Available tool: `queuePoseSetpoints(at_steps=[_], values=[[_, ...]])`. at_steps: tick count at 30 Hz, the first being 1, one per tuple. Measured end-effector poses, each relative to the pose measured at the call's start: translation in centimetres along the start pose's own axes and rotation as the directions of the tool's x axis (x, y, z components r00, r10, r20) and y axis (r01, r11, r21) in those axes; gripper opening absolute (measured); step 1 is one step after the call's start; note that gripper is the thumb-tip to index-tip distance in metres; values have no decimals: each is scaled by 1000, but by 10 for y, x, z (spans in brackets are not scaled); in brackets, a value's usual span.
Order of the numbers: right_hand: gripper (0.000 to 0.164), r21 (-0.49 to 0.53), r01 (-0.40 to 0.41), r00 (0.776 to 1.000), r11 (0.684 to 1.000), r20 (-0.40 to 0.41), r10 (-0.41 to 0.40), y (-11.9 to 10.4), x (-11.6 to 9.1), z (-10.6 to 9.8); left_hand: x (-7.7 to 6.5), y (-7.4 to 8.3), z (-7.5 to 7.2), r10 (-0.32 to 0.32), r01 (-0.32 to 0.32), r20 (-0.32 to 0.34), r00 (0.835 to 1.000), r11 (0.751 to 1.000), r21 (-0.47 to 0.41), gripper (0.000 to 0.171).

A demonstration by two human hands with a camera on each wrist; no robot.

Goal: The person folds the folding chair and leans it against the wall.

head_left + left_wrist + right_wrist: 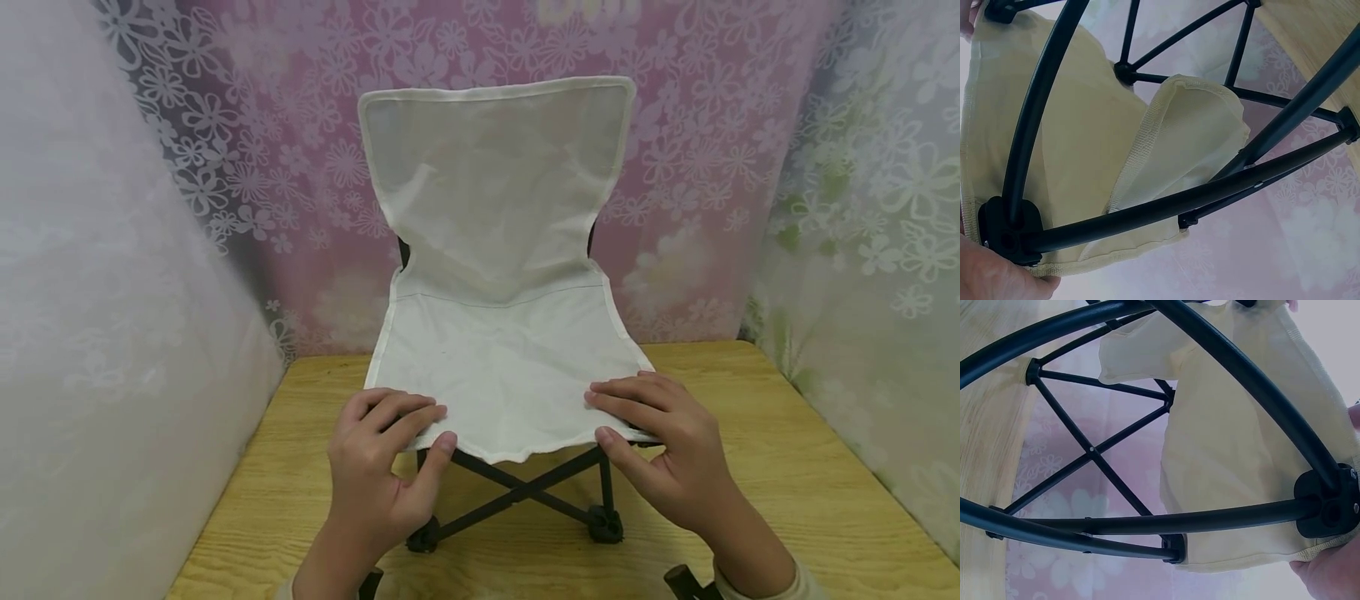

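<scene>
A small folding chair (495, 350) with a white fabric seat and backrest stands unfolded on a wooden table, its front towards me. Its black tubes cross beneath the seat. My left hand (386, 467) holds the seat's front left corner, fingers bent over the fabric and thumb along the front edge. At the front right corner, my right hand (667, 446) holds on the same way. Seen from below in the left wrist view, the thumb (1007, 275) lies beside a black corner joint (1009, 231). The right wrist view shows the other corner joint (1329, 500) near the right thumb (1329, 575).
The yellowish wooden table (757, 417) extends on both sides of the chair. Flower-patterned pink sheeting (697, 192) hangs behind it, with pale sheeting (112, 292) at the left and more at the right. Dark tube ends (681, 579) show at the bottom edge.
</scene>
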State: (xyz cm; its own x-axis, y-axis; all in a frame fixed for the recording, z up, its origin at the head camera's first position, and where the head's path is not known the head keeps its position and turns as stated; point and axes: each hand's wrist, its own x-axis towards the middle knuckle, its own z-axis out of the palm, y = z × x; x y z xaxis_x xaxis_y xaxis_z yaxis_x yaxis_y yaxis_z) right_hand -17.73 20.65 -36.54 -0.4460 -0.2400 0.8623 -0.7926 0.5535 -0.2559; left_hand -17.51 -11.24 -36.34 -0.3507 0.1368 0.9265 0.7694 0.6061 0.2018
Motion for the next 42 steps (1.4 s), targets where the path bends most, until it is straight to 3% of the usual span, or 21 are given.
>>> queuePoseSetpoints(at_steps=[8,21,42], values=[[27,-2,-8,1000,1000,-5,8,-1,1,0,2,1,0,6,-6,-14,1000,1000,0,20],[25,15,-7,1000,1000,-14,7,-3,5,2,3,3,-2,-37,37,-12,999,999,-3,15],[22,28,-6,1000,1000,-31,7,-7,8,2,8,7,1,-9,8,-42,999,1000,-19,15]])
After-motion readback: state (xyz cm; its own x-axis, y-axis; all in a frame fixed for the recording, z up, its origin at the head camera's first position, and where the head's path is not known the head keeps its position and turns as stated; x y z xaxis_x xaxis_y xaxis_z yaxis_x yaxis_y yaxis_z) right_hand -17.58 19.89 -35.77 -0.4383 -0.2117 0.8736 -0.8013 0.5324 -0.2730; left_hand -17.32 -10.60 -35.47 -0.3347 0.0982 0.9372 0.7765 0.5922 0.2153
